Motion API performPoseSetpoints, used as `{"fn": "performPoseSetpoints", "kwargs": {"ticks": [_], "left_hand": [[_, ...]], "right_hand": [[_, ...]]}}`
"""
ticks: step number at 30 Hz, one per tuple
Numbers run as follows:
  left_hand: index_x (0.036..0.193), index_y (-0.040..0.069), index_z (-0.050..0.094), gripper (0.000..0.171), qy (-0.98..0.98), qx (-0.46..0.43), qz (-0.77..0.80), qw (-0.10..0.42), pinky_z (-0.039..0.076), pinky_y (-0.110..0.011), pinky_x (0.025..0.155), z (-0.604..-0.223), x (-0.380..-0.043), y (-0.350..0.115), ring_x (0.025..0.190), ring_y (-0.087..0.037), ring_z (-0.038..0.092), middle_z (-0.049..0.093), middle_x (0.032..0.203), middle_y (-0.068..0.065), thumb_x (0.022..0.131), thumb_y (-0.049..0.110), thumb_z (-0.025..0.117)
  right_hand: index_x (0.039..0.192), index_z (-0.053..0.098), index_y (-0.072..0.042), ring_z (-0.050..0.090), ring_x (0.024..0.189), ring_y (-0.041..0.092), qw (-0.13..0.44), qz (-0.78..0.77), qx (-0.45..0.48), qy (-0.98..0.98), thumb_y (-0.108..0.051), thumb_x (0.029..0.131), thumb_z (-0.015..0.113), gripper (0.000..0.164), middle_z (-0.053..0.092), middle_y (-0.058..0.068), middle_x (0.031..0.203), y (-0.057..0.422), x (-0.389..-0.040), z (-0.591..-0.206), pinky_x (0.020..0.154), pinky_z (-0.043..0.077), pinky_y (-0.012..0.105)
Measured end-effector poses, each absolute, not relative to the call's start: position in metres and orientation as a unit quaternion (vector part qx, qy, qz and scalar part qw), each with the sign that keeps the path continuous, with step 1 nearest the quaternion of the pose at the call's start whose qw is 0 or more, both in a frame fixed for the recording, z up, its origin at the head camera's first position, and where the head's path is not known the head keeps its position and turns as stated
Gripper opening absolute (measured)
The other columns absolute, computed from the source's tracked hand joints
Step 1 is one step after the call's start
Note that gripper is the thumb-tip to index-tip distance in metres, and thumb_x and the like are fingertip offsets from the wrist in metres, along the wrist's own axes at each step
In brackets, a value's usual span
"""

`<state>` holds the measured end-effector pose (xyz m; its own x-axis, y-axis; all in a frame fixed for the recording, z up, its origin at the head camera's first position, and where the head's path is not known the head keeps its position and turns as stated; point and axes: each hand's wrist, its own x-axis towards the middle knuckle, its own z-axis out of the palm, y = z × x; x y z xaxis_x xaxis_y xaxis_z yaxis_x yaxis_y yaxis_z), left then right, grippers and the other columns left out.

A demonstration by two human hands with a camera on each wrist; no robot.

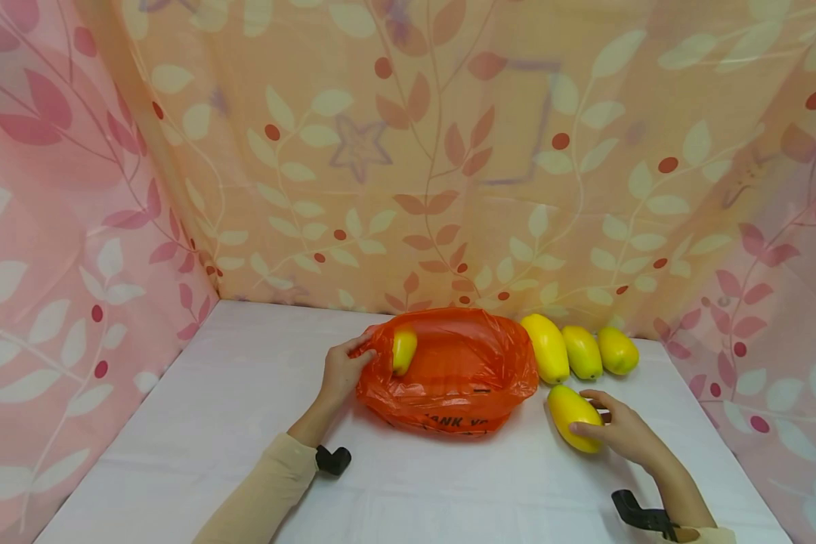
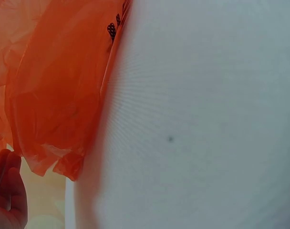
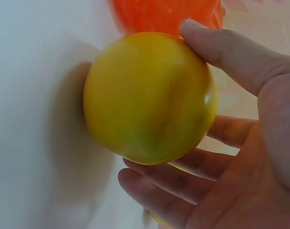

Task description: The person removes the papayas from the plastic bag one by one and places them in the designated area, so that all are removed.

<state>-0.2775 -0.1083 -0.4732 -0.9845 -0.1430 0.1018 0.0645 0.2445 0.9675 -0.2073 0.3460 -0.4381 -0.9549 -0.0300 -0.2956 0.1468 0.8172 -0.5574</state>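
A crinkled orange plastic bag (image 1: 408, 404) with black lettering lies on its side, its mouth spread wide. My left hand (image 1: 341, 372) pinches the bag's left edge; in the left wrist view only part of that hand (image 2: 10, 193) shows beside the plastic. One yellow mango (image 1: 403, 352) is at the bag's left side. To the right of the bag, my right hand (image 1: 622, 432) holds another yellow mango (image 1: 571, 417) between thumb and fingers. The right wrist view shows this mango (image 3: 150, 100) end-on, with the thumb on one side and the fingers on the other.
Three more yellow mangoes stand in a row right of the bag: a large one (image 1: 545, 349), a middle one (image 1: 582, 353) and a shorter one (image 1: 618, 350). Everything rests on a white-covered table (image 1: 197, 423). Patterned curtains (image 1: 415, 166) enclose its back and sides.
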Motion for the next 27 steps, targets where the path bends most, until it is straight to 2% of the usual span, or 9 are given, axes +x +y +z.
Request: {"fn": "performPoseSetpoints", "kwargs": {"ticks": [15,27], "left_hand": [[0.129,0.003,0.063,0.039,-0.784,0.03,-0.615,0.081,0.05,-0.044,0.102,-0.475,-0.279,-0.109,0.128,-0.033,0.055,0.062,0.133,-0.018,0.09,0.009,0.066],[0.129,0.004,0.063,0.039,-0.784,0.033,-0.615,0.073,0.047,-0.044,0.105,-0.472,-0.278,-0.11,0.131,-0.034,0.053,0.06,0.134,-0.018,0.091,0.009,0.066]], "right_hand": [[0.145,0.035,0.002,0.051,0.117,0.048,0.134,-0.284,0.01,0.949,-0.055,0.084,0.068,0.09,0.046,0.034,0.138,0.343,-0.204,-0.429,0.087,0.055,0.056],[0.142,0.041,0.002,0.052,0.119,0.046,0.036,-0.318,-0.029,0.947,-0.046,0.09,0.064,0.074,0.048,0.029,0.139,0.314,-0.205,-0.39,0.092,0.054,0.056]]}}
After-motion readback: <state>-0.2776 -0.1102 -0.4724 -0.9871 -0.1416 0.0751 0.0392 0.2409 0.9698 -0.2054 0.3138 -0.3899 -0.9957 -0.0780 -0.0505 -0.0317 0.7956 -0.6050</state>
